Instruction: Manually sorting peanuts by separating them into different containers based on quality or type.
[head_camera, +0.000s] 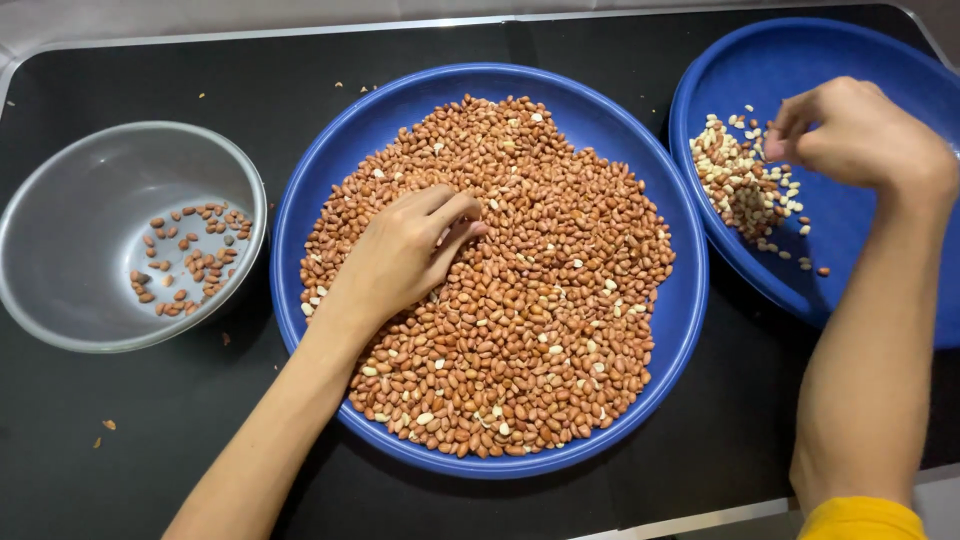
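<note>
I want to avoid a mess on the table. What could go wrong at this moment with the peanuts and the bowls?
1. The left hand rests in the heaped peanuts; the heap reaches close to the big blue plate's rim, so a sweep may push some over.
2. The right hand hovers over the second blue plate, which sits at the table's right edge; a bump might tip it.

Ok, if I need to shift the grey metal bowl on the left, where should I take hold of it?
Probably grip the grey metal bowl by its thin rolled rim at the near-left edge, coming from above with thumb inside. The rim flares wide, the wall is bare there, and the few peanuts lie toward the right. The left hand is nearest.
</note>
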